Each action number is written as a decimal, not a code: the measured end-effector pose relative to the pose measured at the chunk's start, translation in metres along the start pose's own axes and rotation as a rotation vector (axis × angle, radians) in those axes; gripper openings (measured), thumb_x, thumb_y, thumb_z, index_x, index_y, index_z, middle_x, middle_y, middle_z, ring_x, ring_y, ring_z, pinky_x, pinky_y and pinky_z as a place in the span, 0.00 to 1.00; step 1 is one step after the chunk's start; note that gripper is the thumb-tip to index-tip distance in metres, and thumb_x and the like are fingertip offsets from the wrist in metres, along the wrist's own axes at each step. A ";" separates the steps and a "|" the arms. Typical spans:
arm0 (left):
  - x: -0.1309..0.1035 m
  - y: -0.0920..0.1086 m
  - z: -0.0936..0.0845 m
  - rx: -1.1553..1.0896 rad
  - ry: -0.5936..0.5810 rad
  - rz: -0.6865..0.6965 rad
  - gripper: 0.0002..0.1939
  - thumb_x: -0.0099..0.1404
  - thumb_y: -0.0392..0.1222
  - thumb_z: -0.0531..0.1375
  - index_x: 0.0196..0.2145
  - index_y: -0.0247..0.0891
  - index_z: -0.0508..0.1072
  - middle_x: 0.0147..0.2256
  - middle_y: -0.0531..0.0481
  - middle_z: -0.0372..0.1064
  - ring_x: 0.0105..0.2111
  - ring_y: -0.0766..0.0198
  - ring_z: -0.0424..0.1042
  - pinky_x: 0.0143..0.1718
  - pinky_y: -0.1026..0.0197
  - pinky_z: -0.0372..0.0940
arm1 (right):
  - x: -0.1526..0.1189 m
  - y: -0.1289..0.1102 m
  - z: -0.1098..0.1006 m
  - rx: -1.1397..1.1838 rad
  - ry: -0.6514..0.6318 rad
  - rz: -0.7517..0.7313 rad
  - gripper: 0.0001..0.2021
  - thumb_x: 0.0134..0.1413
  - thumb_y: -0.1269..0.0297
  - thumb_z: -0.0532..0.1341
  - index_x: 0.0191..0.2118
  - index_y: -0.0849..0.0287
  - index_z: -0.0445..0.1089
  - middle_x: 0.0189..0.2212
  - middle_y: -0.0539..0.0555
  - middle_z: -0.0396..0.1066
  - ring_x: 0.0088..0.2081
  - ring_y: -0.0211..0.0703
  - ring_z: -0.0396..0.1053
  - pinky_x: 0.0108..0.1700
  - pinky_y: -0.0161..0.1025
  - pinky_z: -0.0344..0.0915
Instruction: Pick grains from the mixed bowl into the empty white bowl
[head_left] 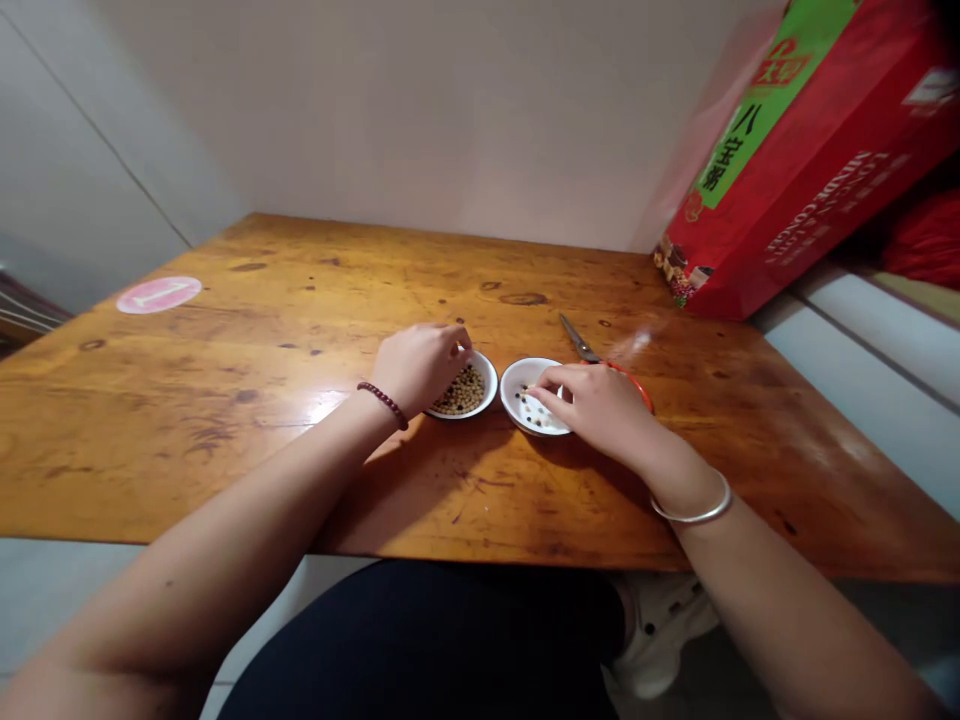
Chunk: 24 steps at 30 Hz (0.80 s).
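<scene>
Two small white bowls stand side by side on the wooden table. The left bowl (pixel 491 385) holds many tan beans (pixel 465 392) with a few dark ones among them. My left hand (pixel 426 365) is over its left and back part, fingers curled down and closed; what they hold, if anything, is hidden. In the right bowl (pixel 511 408) lie several dark and pale beans (pixel 537 410), spread thinly. My right hand (pixel 592 400) reaches over its right rim with thumb and forefinger brought together; anything between their tips is too small to make out.
Scissors (pixel 581 340) with orange-red handles lie behind my right hand, partly covered by it. A tall red box (pixel 795 170) leans at the back right. A pink round sticker (pixel 159 295) is on the wooden table (pixel 337 290) at the left. Behind rises a pale wall.
</scene>
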<state>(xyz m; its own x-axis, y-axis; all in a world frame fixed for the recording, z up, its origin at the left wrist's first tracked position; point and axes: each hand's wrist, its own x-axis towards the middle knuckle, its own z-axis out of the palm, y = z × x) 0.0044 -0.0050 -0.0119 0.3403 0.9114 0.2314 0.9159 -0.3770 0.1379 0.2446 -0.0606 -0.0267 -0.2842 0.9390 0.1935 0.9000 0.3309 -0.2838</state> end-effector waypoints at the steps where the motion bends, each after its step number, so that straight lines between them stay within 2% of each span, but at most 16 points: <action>1: -0.001 0.001 0.000 -0.018 -0.008 0.006 0.13 0.70 0.49 0.56 0.41 0.43 0.79 0.41 0.48 0.79 0.39 0.53 0.76 0.33 0.59 0.63 | 0.000 -0.001 0.002 -0.022 0.006 -0.016 0.14 0.65 0.54 0.59 0.36 0.53 0.78 0.35 0.54 0.80 0.35 0.47 0.74 0.33 0.40 0.53; 8: -0.005 0.008 -0.007 -0.099 -0.167 0.090 0.12 0.65 0.49 0.60 0.36 0.43 0.82 0.36 0.49 0.79 0.34 0.57 0.75 0.33 0.60 0.63 | 0.000 0.001 0.001 -0.069 0.057 -0.031 0.12 0.66 0.56 0.59 0.36 0.54 0.77 0.37 0.55 0.81 0.37 0.48 0.75 0.34 0.40 0.54; 14: -0.006 0.011 -0.006 -0.035 -0.199 0.111 0.12 0.65 0.49 0.61 0.40 0.46 0.83 0.39 0.48 0.79 0.36 0.57 0.76 0.33 0.61 0.62 | 0.000 0.006 -0.004 -0.042 0.112 -0.009 0.11 0.64 0.55 0.60 0.36 0.53 0.77 0.37 0.53 0.80 0.35 0.47 0.73 0.34 0.39 0.54; 24: -0.004 0.008 0.000 -0.027 -0.199 0.136 0.13 0.65 0.48 0.59 0.39 0.47 0.84 0.36 0.47 0.80 0.33 0.57 0.76 0.30 0.62 0.61 | 0.008 0.017 0.001 0.261 0.132 0.045 0.15 0.61 0.53 0.60 0.28 0.56 0.73 0.28 0.53 0.76 0.30 0.42 0.68 0.35 0.39 0.58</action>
<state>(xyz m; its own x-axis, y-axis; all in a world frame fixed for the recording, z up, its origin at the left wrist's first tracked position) 0.0107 -0.0120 -0.0118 0.4979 0.8654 0.0560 0.8537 -0.5005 0.1443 0.2567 -0.0472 -0.0309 -0.1851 0.9386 0.2912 0.7905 0.3182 -0.5233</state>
